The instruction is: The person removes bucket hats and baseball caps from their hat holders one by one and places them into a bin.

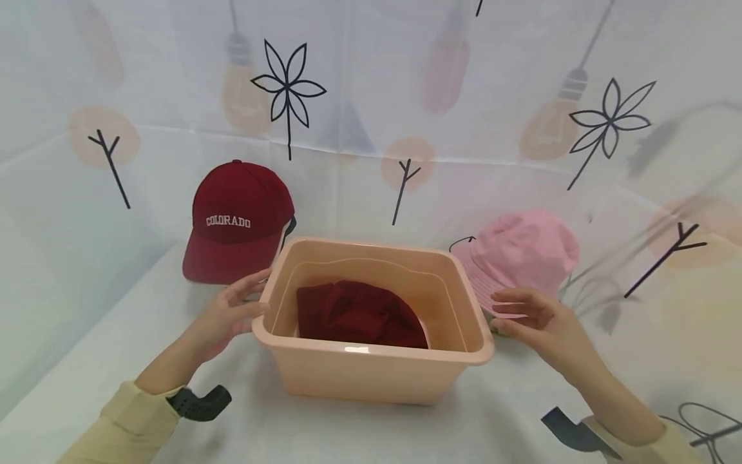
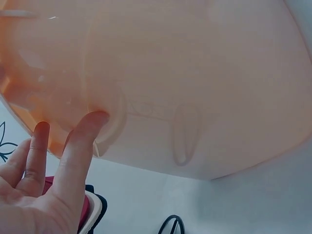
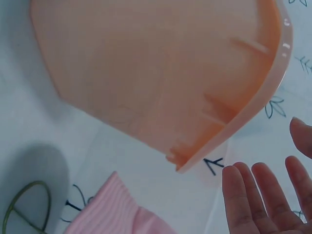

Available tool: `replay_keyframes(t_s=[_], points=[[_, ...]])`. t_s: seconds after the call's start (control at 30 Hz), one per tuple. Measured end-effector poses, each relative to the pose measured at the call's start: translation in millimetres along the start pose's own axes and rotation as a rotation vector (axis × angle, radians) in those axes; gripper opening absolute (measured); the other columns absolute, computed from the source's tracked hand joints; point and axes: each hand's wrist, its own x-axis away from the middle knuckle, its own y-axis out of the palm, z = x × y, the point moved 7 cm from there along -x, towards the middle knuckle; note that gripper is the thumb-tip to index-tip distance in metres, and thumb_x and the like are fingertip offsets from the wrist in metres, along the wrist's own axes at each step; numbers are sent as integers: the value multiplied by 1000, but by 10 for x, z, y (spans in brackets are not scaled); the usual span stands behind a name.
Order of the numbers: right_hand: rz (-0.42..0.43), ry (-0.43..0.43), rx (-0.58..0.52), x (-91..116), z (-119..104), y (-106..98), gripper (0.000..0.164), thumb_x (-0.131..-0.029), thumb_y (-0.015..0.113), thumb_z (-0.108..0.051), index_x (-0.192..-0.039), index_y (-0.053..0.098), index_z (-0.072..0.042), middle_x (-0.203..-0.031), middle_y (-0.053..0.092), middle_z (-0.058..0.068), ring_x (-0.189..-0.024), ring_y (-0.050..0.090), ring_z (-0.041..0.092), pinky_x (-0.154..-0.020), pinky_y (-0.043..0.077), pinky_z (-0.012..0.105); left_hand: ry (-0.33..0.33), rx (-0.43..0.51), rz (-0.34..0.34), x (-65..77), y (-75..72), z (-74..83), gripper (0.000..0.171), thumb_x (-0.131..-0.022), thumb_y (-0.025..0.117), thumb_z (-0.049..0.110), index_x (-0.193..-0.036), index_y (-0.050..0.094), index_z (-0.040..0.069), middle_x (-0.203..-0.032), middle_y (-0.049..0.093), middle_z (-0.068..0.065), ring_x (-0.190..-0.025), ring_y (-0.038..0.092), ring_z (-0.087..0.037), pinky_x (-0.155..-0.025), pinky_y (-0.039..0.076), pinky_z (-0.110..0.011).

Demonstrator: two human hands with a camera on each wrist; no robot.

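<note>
A peach plastic basin stands on the white table between my two hands. Inside it lies a dark red folded fabric item. My left hand is at the basin's left rim, its fingers extended. In the left wrist view the thumb reaches up to the basin's outer wall. My right hand is held to the right of the basin, in front of a pink cap, with fingers loosely bent and nothing in them. The right wrist view shows a gap between those fingertips and the rim.
A dark red cap lettered COLORADO sits at the back left, just beyond my left hand. Behind everything hangs a white cloth printed with plants and light bulbs. Dark bands circle both wrists.
</note>
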Motion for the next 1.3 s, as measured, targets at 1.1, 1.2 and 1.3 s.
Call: replay_keyframes(t_s=[1.1,1.2,1.3], points=[[314,205,160,-96,613,-443,49,-83,71,-20,-123,50,-3,-104,60,-7,-90,54,-5,-70,44,7,31,16,-11,11,-9,17,67,-88,61,17,-146,29,10,-137,34,-20,-120,40,-33,-84,49,-45],[357,227,178,-107,652,-494,52,-82,73,-20,-124,48,-1,-102,58,-3,-88,53,-3,-68,43,8,25,19,-9,13,-7,19,67,-88,61,17,-146,28,10,-138,34,-20,-121,39,-34,-85,49,-46],[383,256,199,-117,702,-546,55,-81,74,-22,-124,47,-1,-102,56,-2,-86,52,-4,-67,42,8,21,20,-9,22,-3,26,68,-88,61,17,-146,27,11,-139,33,-20,-122,38,-34,-85,49,-46]])
